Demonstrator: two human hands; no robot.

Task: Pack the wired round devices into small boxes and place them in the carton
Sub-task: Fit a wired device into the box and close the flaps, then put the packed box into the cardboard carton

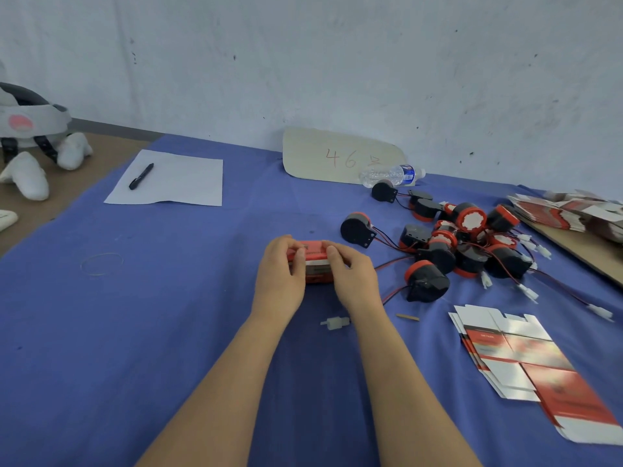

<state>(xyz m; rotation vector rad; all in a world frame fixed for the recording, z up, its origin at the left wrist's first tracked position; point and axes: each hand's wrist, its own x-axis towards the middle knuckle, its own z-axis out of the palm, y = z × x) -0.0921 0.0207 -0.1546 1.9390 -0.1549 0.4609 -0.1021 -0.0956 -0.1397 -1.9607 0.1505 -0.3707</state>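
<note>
Both hands on the small red-and-white cardboard box (315, 264), sitting on the blue cloth table cover (168, 315) at centre. Left hand (281, 274) wraps the box's left end, thumb on top; right hand (354, 276) wraps the right end, thumb on the top edge. Both closed around the box, fingers curled, no gap visible. Looks like the closing step: pressing the top flap down. Can't tell if a device is already inside, box hides it.

To do it well, imo:
- Keep left hand as the clamp so the box doesn't skid on the cloth; let right thumb run the flap home.
- Check no red/black wire is pinched under the flap before tucking. Thin card will crease or bulge if forced.
- Squeeze sides lightly only, else the slot narrows and the tuck flap jams.

Supply: pile of black round wired devices with red caps (448, 244) lies just right of the right hand, wires tangled w/ white plugs, so pull the next one out slowly. Flat unfolded red-and-white box blanks (526, 358) sit right of and nearer than the right wrist. Small white plastic connector (335, 322) lies loose between the forearms, near side of the box; may belong to a unit, worth checking.

Carton not in view, so the drop-off spot is unknown from here.
</note>
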